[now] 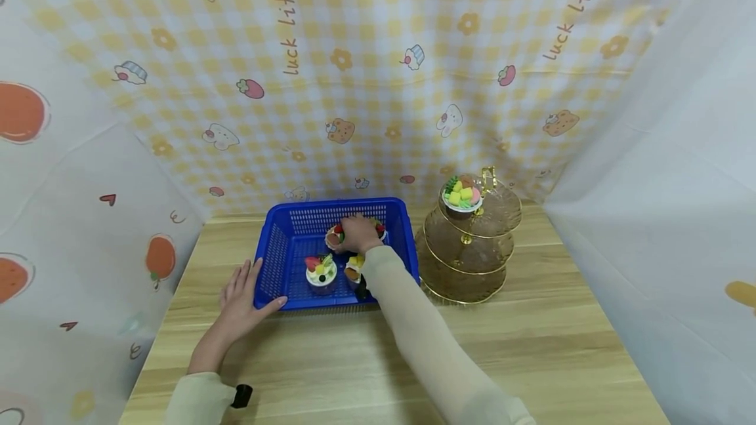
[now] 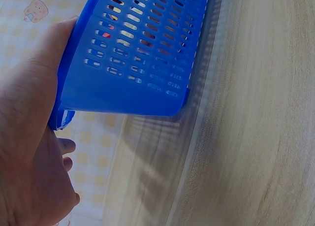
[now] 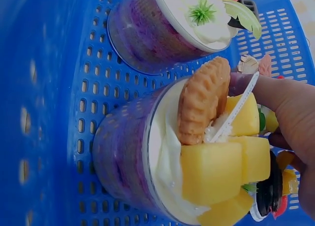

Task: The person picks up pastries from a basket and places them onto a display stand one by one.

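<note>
My left hand [image 1: 239, 300] rests at the near left corner of a blue plastic basket [image 1: 283, 208], thumb along the front rim, fingers fairly straight along the left side. Reaching inside, my right hand [image 1: 358, 233] has its fingers bent around a fruit-topped dessert cup [image 1: 333, 237] at the back; its lower part is hidden. Another dessert cup [image 1: 380, 231] shows just right of that hand. Nearer the front stand a strawberry-topped cup [image 1: 321, 275] and a cup with yellow cubes and a shell-shaped biscuit [image 3: 202, 103]. These front cups have purple layers under white cream.
Right of the basket stands a three-tier gold-rimmed stand [image 1: 466, 274]. A dessert cup with yellow cubes and greenery [image 1: 462, 195] sits on its top tier. Everything rests on a wood-grain table [image 1: 319, 366], with a checked cloth [image 1: 354, 97] hanging behind.
</note>
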A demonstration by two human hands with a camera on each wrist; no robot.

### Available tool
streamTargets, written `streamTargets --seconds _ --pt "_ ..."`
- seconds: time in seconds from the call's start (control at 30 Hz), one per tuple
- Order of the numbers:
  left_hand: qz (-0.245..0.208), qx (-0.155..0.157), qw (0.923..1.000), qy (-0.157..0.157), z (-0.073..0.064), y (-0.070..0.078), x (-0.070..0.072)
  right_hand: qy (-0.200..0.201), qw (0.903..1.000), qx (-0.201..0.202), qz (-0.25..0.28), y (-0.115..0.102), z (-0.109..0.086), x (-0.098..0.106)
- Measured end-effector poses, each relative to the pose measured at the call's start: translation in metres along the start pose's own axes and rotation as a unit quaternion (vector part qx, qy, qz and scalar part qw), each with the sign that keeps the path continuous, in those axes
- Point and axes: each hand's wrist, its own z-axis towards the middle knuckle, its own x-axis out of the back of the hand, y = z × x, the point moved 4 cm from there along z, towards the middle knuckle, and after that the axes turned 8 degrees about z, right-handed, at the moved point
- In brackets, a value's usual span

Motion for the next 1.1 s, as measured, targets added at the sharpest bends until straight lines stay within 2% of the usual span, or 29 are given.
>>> streamTargets --seconds 0.13,0.53,0.7,0.9,1.1 --pt "-0.002 0.002 1.0 -0.001 0.0 0.0 -0.002 0.007 0.9999 0.007 0.004 -0.002 -0.006 0.003" --pt "-0.005 0.0 1.0 -0.001 -0.001 0.0 -0.002 0.009 0.9994 0.021 0.027 0.003 0.0 0.005" --pt "-0.003 0.0 1.0 0.003 -0.001 0.0 -0.001 0.025 0.9982 0.052 0.014 -0.002 0.002 0.016" --pt "-0.003 0.003 1.0 -0.003 -0.001 0.001 0.001 0.058 0.9944 0.08 0.039 -0.012 -0.002 0.035" --pt "0.001 0.004 1.0 -0.008 -0.001 0.002 0.001 0.077 0.9928 0.081 0.044 -0.015 -0.009 0.043"
